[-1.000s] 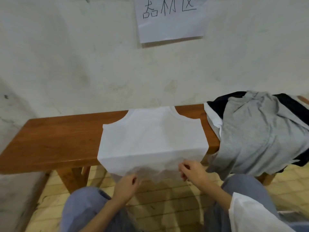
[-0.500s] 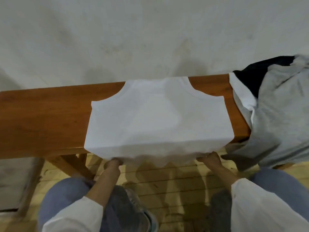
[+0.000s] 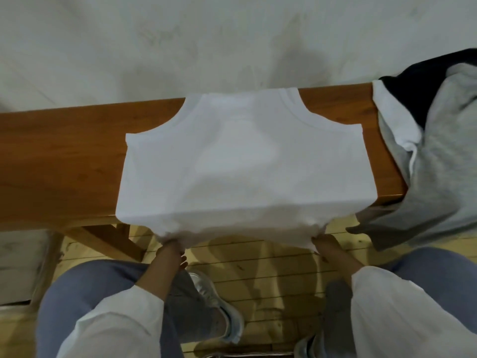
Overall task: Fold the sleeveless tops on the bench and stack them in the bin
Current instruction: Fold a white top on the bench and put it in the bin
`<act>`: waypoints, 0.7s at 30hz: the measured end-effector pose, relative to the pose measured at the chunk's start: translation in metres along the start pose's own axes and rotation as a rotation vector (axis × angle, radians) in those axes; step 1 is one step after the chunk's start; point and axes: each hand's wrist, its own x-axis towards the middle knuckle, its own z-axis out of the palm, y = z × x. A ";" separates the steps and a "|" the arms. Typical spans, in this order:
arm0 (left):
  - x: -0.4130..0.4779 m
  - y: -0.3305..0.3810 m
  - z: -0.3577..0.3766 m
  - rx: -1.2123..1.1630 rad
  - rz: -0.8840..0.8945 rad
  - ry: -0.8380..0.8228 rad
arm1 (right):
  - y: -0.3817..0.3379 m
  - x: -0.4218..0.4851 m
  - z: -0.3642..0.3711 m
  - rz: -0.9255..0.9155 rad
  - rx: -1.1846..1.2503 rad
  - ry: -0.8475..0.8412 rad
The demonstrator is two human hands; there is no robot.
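On the wooden bench (image 3: pixel 64 156) a white sleeveless top (image 3: pixel 240 161) is spread flat, its hem hung over the near edge. The 7 o'clock corner is pinched by the left hand (image 3: pixel 170 250), the 5 o'clock corner by the right hand (image 3: pixel 325 244).

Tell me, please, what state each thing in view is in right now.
bench, upright along the wall.
white top, spread flat on the bench, unfolded, hem hanging over the front edge.
left hand, grips the hem's left corner.
right hand, grips the hem's right corner.
clothes pile, heaped unfolded on the bench's right end, draping off.
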 end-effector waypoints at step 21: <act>-0.171 -0.006 -0.080 -0.182 0.545 -0.373 | -0.008 -0.202 -0.064 -0.644 0.438 0.342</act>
